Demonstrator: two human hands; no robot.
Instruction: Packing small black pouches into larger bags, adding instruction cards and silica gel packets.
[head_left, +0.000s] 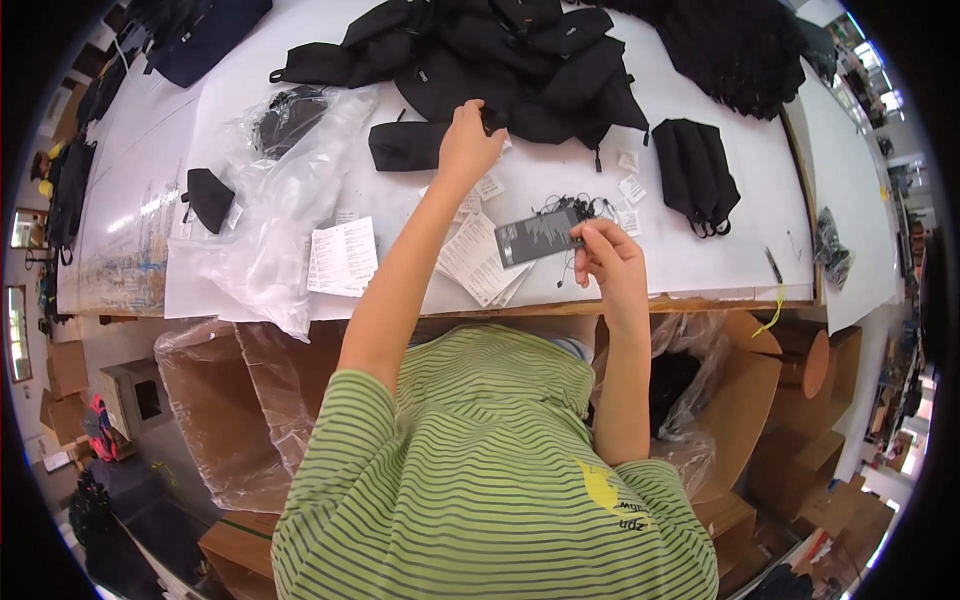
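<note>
My right hand [610, 252] pinches a dark grey printed hang tag [537, 238] by its right end, just above the table's front part. Further off, my left hand [472, 146] is closed at the right end of a small black fabric piece [404, 147]; its fingertips are partly hidden against the dark cloth. Beyond it lies a heap of black fabric pieces [500, 75] with short cords. Under and beside the tag are white printed cards [476, 262] in a fan, another stack of white cards [342, 257] and a tangle of thin black strings [588, 207].
A clear plastic bag [262, 225] spreads over the left of the white table [400, 290]. Folded black fabric [692, 175] lies right, near a small dark-bladed tool [773, 265] with yellow cord. Cardboard boxes [215, 410] stand below the table edge on both sides.
</note>
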